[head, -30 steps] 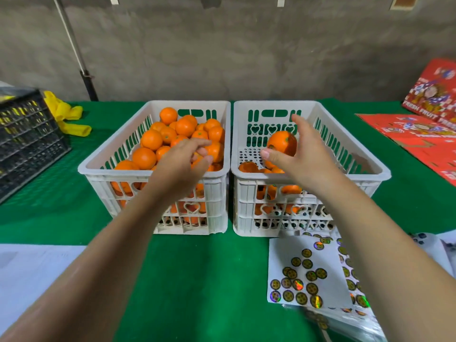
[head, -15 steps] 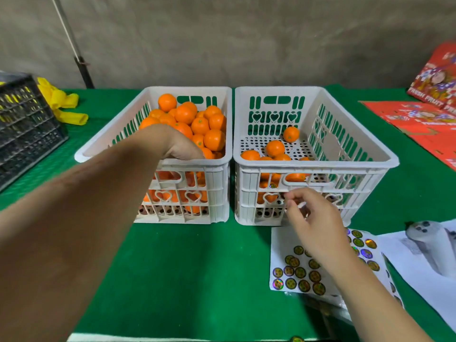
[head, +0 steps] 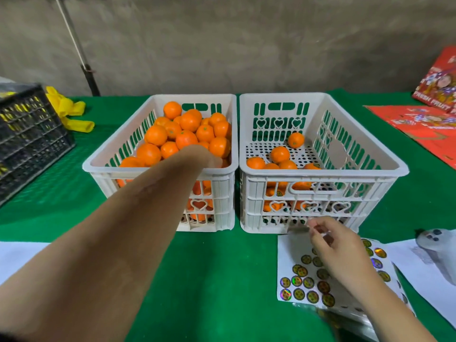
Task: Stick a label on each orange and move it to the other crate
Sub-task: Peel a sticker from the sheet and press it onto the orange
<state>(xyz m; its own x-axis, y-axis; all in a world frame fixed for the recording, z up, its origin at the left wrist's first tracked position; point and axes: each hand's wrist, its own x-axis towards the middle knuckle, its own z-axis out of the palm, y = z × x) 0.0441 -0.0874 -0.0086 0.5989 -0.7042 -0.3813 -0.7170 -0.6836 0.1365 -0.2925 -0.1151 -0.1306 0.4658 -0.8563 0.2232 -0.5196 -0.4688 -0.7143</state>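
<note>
The left white crate (head: 192, 96) is piled high with oranges (head: 188, 122). My left hand (head: 203, 156) reaches down into its near right corner; the wrist hides the fingers. The right white crate (head: 320, 177) holds several oranges (head: 279, 154) on its perforated floor. A white sheet of round holographic labels (head: 291, 250) lies on the green table in front of the right crate. My right hand (head: 333, 245) hovers over the sheet's top edge, thumb and forefinger pinched together on what looks like a small label.
A black crate (head: 27, 134) and yellow gloves (head: 69, 112) sit at the far left. Red fruit cartons (head: 424, 124) lie at the far right. A white device (head: 439, 243) rests on paper at the right; more white paper (head: 17, 255) lies at the near left.
My right hand let an orange go into the right crate and came down to the label sheet. My left hand went deeper into the left crate.
</note>
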